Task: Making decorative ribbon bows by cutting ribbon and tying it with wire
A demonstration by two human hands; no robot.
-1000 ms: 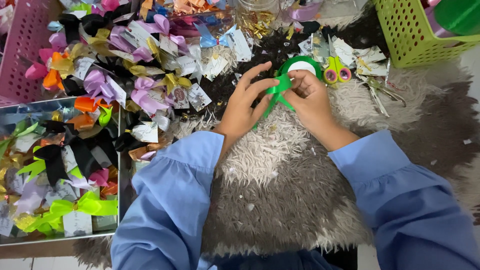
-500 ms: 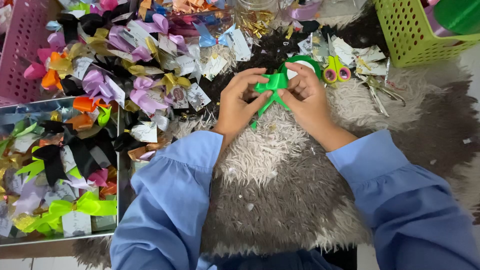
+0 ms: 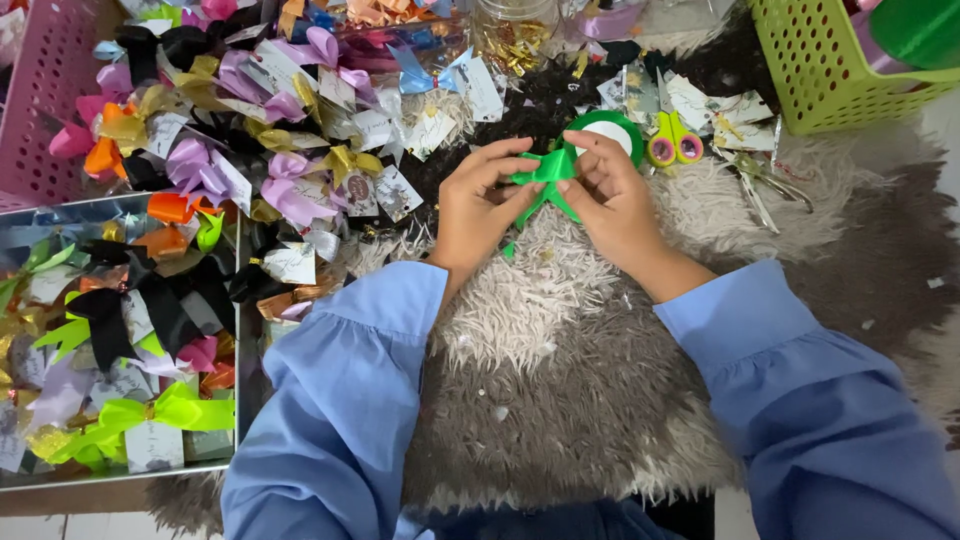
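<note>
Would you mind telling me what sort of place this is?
Probably a home craft corner on a shaggy rug: both hands fold a green ribbon bow beside finished bows, scissors and a lime basket.

A shaggy grey rug [image 3: 560, 400] carries scissors [image 3: 672, 140] and a green basket [image 3: 815, 70] far right, a tray [image 3: 240, 330] left, bows [image 3: 290, 170] far left.

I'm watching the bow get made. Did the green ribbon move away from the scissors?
Yes. The green ribbon moved left, away from the scissors, pinched by the left hand and right hand.
</note>
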